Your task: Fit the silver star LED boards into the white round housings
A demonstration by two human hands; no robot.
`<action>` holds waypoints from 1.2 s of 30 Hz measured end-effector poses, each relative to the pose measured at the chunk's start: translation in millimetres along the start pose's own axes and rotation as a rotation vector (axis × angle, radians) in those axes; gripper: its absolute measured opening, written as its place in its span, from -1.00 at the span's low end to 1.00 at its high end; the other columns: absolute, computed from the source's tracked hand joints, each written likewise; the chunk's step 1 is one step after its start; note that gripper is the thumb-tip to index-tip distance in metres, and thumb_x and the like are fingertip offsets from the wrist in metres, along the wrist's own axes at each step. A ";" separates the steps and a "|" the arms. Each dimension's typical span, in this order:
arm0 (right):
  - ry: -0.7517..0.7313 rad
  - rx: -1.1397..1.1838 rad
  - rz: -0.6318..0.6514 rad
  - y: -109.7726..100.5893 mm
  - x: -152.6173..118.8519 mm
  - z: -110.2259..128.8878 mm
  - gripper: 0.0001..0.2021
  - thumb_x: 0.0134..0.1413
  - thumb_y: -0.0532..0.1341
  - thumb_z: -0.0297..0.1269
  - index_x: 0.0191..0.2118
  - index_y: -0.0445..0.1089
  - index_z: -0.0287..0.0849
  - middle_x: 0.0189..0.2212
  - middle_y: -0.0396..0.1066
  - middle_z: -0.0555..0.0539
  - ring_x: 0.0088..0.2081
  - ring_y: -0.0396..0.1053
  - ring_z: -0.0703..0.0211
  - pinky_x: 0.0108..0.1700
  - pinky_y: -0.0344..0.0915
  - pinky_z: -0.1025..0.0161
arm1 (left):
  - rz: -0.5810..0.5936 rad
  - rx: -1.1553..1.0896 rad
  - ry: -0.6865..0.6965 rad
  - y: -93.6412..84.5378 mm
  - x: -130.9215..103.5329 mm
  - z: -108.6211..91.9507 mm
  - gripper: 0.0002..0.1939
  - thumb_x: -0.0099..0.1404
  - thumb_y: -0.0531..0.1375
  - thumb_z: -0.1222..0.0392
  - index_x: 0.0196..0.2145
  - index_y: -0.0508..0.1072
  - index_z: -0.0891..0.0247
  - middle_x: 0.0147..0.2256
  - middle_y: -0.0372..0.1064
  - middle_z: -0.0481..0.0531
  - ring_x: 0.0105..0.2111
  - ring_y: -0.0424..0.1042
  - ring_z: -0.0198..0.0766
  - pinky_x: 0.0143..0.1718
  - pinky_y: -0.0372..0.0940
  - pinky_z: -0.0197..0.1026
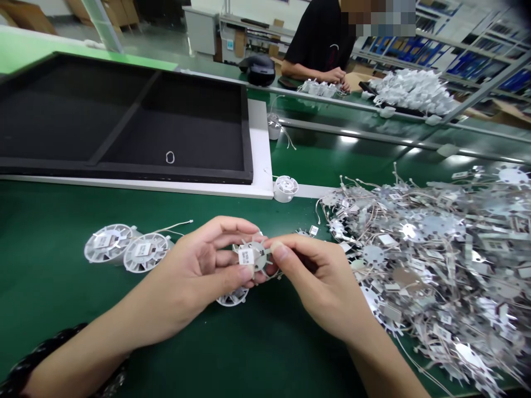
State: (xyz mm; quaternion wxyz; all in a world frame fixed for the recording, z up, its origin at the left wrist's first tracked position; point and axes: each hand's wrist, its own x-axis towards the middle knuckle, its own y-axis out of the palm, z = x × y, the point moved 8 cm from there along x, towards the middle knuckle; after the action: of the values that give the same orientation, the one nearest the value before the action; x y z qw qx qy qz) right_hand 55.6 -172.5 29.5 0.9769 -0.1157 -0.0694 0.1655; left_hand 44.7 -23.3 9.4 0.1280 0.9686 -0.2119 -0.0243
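Note:
My left hand (194, 265) holds a small round toothed metal plate (260, 257) with a white printed label on one side, the thumb on the label's corner. My right hand (319, 273) pinches the plate's right edge between thumb and index finger. A thin wire hangs beneath the plate, partly covered by fingers. Below the hands, a round white spoked plastic housing (233, 297) lies on the table, its upper part hidden. Left of my left hand, a pair of similar housings, one at the far left (108, 243) and one nearer (147, 252), carry labelled parts in their centres.
A large heap of toothed metal plates with wires (406, 265) covers the right side of the green table (174, 359). Behind lies a black divided tray (194, 121) on a white board. White housings (286, 189) stand beside it. Across the bench, a person (319, 44) handles white parts.

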 end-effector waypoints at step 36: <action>-0.090 -0.181 0.015 -2.1 1.2 6.6 -0.82 0.42 0.22 -0.27 -0.21 0.56 -0.11 -0.40 0.54 0.08 -0.43 0.39 0.33 -0.40 0.24 0.38 | -0.113 0.414 -0.123 -22.0 -1.4 -15.5 -0.78 0.28 0.45 0.09 -0.11 0.72 -0.17 -0.22 0.68 -0.17 -0.39 0.60 -0.37 -0.42 0.45 -0.55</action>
State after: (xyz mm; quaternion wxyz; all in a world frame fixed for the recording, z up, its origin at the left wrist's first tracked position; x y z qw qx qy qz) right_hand 56.2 -172.7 36.5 0.9571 -0.1964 -0.1269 0.1709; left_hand 53.9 0.3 18.7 -0.0881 0.9812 -0.1654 -0.0465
